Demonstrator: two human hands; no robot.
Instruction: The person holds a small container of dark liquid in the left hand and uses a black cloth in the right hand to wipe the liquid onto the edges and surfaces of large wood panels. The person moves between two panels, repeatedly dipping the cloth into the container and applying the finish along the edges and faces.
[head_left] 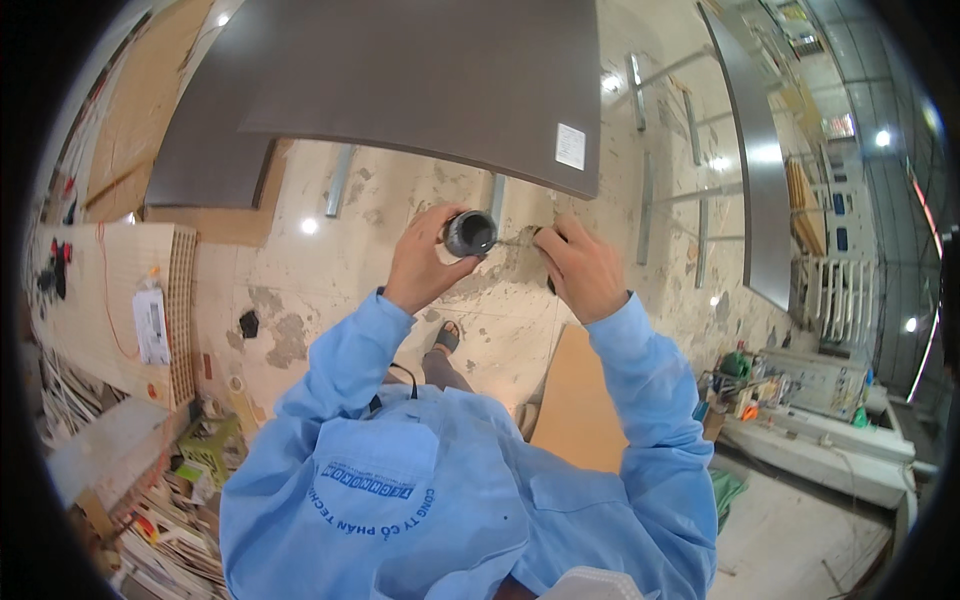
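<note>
Left hand (422, 264): fingers curled round dark cup (457, 236), mid-frame | right hand (588, 272): fingers pinched on small tool (526, 238), kind unclear, just beside cup's mouth | brown panel (420, 70), upper centre | risk: slack left grip or tool knocking rim could tip cup, spilling any contents on floor (330, 258)

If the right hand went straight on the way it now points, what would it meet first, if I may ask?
Probably the dark round container in the left hand; the right hand points leftward toward it, though depth is unclear.
</note>
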